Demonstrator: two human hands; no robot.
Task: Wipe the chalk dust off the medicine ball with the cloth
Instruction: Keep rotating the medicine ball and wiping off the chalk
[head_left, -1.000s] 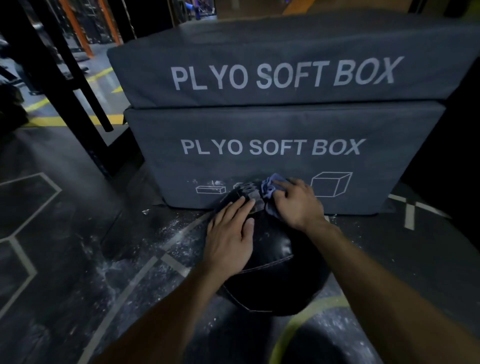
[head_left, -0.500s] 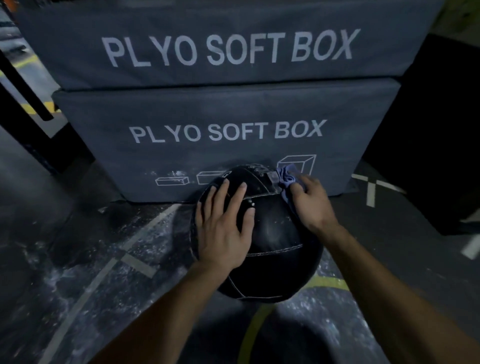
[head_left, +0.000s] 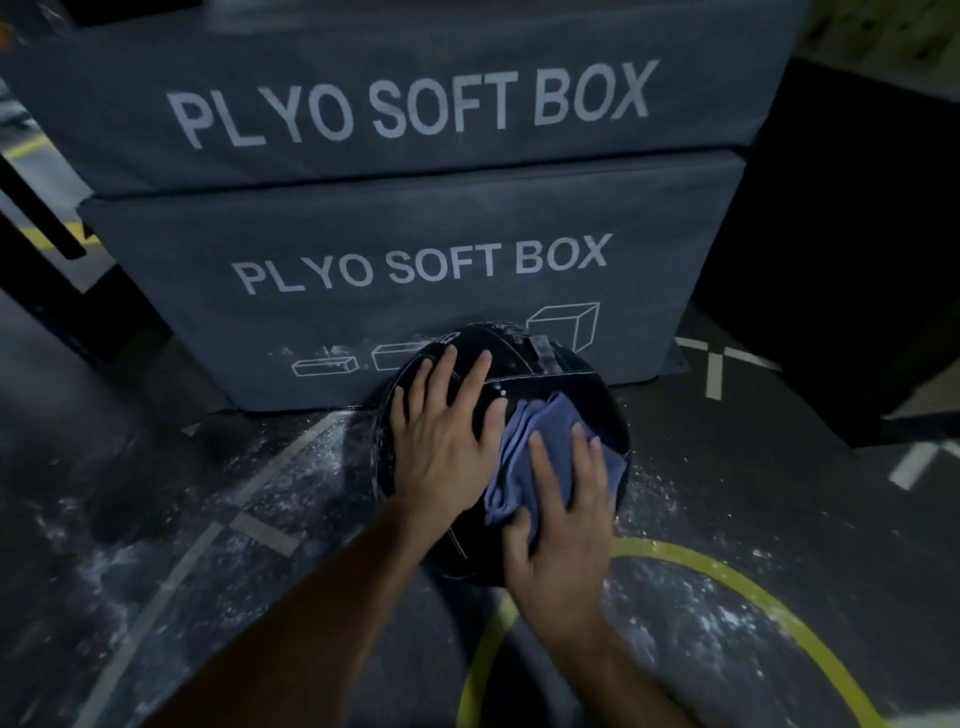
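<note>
Item: medicine ball (head_left: 566, 384), black, on the dusty floor (head_left: 156, 467), its far side at or against the lower plyo soft box (head_left: 415, 234); contact cannot be confirmed. Your left hand (head_left: 441, 431): fingers spread flat on the ball's top left, bracing it, gripping nothing. Your right hand (head_left: 563, 514): fingers spread, pressing the blue cloth (head_left: 524, 441) flat onto the near right panel. Progress, as judged: wiping under way. The near panels show dark; pale chalk smears (head_left: 540, 353) remain on the far upper panel near the lettering, and the underside is hidden, so assume both are left. Room: the boxes block the far side; the floor is open to left, right and toward you, so you could roll the ball nearward. Loose chalk on the floor may re-soil it.
</note>
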